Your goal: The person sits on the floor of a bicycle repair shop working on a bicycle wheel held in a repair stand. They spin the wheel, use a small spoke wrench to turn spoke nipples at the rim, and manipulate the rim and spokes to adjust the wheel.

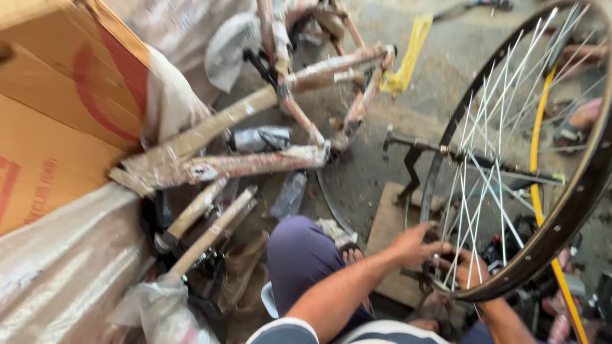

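Head view: left hand (pixel 413 245) fingers (pixel 431 246) curl around the dark rim of a bicycle wheel (pixel 577 197) at its lower edge; right hand (pixel 468 267) fingers pinch among the spokes (pixel 472 216) just beside. The wheel stands upright in a truing stand (pixel 411 162) over a wooden board (pixel 389 236). Wrapped bicycle frame (pixel 255 146) lies left, near a cardboard box (pixel 57 102).

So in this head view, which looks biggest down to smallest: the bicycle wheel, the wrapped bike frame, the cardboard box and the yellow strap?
1. Wrapped bike frame and bicycle wheel: about alike; the wheel is nearer and cut off.
2. Cardboard box, also cut off.
3. Yellow strap, smallest.
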Action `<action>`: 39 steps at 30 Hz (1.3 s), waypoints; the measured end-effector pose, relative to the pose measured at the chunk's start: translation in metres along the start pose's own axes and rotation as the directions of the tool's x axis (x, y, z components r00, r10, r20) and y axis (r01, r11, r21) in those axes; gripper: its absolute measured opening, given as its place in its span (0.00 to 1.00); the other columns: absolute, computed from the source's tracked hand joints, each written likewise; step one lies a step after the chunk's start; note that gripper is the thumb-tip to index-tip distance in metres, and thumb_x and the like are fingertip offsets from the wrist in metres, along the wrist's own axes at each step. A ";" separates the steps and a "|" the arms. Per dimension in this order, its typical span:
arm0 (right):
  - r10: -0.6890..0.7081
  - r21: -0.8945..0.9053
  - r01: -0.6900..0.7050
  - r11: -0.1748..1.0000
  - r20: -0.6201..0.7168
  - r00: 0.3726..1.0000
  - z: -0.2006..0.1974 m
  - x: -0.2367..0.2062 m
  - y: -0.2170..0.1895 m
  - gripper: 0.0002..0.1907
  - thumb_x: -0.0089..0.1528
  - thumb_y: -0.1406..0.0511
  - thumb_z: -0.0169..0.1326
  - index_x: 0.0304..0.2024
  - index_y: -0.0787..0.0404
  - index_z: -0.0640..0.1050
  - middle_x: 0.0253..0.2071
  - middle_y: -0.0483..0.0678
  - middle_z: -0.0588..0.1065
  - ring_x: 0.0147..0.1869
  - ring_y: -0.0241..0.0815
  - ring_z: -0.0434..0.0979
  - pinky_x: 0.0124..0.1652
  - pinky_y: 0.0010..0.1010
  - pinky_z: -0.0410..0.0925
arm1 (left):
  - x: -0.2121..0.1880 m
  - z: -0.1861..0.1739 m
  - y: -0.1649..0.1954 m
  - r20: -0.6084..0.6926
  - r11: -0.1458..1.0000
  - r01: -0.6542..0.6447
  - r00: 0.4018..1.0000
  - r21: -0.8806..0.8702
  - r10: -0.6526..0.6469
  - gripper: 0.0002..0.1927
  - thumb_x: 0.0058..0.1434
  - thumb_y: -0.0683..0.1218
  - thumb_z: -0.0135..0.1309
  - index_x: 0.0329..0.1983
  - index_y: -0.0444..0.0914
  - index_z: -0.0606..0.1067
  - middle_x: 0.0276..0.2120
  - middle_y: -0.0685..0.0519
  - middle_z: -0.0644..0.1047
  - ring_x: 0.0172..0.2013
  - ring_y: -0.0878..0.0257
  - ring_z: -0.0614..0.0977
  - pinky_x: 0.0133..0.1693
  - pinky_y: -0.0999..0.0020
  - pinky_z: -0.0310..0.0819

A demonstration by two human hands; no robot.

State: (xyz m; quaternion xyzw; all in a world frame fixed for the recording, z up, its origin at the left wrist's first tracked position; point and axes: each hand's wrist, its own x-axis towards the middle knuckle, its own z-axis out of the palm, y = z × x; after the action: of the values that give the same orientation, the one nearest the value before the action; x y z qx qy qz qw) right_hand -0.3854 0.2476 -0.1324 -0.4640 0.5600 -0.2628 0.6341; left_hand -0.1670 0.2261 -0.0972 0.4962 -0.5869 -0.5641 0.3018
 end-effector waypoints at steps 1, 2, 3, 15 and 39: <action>-0.047 0.055 0.046 0.997 0.003 0.999 0.005 0.002 -0.001 0.19 0.55 0.64 0.67 0.47 0.66 0.83 0.40 0.50 0.84 0.41 0.41 0.83 0.40 0.35 0.75 | 0.000 0.000 0.001 0.010 1.000 0.006 1.000 -0.022 -0.006 0.42 0.59 0.61 0.62 0.70 0.33 0.68 0.52 0.37 0.81 0.52 0.48 0.83 0.53 0.58 0.77; -0.102 -0.127 0.094 0.987 -0.055 0.993 0.010 0.005 -0.004 0.19 0.55 0.63 0.68 0.47 0.64 0.83 0.39 0.49 0.84 0.41 0.40 0.83 0.41 0.34 0.75 | 0.000 -0.002 0.003 0.021 0.999 0.015 1.000 -0.044 -0.014 0.43 0.58 0.61 0.62 0.70 0.32 0.67 0.53 0.37 0.80 0.53 0.49 0.83 0.53 0.58 0.76; -0.160 -0.306 0.121 0.944 -0.108 0.981 0.016 0.003 -0.009 0.19 0.55 0.62 0.68 0.46 0.62 0.84 0.38 0.48 0.85 0.41 0.40 0.84 0.42 0.33 0.75 | 0.000 -0.003 0.005 0.037 0.997 0.028 0.999 -0.068 -0.026 0.43 0.58 0.61 0.63 0.70 0.32 0.67 0.53 0.38 0.80 0.53 0.49 0.82 0.53 0.58 0.76; -0.046 0.514 -0.037 0.857 0.148 0.988 0.018 -0.067 -0.068 0.24 0.53 0.63 0.62 0.51 0.66 0.78 0.43 0.52 0.82 0.41 0.43 0.84 0.39 0.37 0.77 | -0.022 -0.028 0.090 0.159 0.972 0.119 0.983 -0.201 -0.087 0.47 0.53 0.66 0.66 0.60 0.25 0.70 0.48 0.35 0.79 0.49 0.51 0.82 0.52 0.59 0.77; -0.346 0.618 0.209 0.758 0.109 0.932 -0.002 -0.073 -0.023 0.25 0.66 0.62 0.61 0.59 0.72 0.74 0.51 0.59 0.80 0.54 0.50 0.83 0.55 0.41 0.77 | 0.001 -0.021 0.072 0.208 0.925 0.074 0.978 -0.372 0.006 0.34 0.54 0.61 0.66 0.52 0.30 0.75 0.41 0.42 0.81 0.42 0.57 0.81 0.44 0.59 0.78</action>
State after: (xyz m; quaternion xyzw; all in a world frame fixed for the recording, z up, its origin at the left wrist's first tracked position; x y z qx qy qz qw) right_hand -0.4001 0.2991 -0.0779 -0.3447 0.3006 -0.4649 0.7581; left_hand -0.1658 0.2089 -0.0245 0.3782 -0.4865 -0.7198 0.3197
